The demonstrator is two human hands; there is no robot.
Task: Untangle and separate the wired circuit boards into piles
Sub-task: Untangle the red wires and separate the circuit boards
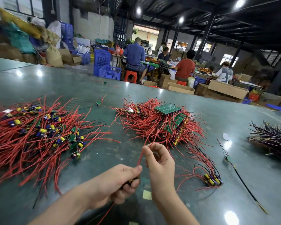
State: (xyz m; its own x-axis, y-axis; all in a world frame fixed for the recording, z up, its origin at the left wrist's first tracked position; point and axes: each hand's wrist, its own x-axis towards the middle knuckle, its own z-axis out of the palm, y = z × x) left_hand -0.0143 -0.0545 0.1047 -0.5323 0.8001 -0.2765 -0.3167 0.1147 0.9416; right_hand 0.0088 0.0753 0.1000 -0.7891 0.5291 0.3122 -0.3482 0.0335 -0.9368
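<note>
Head view: my left hand (pixel 120 184) grips a small board (pixel 131 181), right hand (pixel 159 161) pinches its red wire (pixel 140 157); glossy green table (pixel 169 95), workers (pixel 135 54) at twelve o'clock.

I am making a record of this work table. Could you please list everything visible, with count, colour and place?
Big loose pile of wired boards: one, red wires, yellow and blue capacitors, table left.
Stacked pile of boards: one, green boards, red wires, centre.
Small bundle: one, red and black wires, near right.
Dark-wired pile: one, far right.
Stray single boards: a few, green, scattered.
Table: one, green, glossy.
Blue crates, cardboard boxes, seated workers: background.
Left hand: grips a board.
Right hand: pinches its red wire.
</note>
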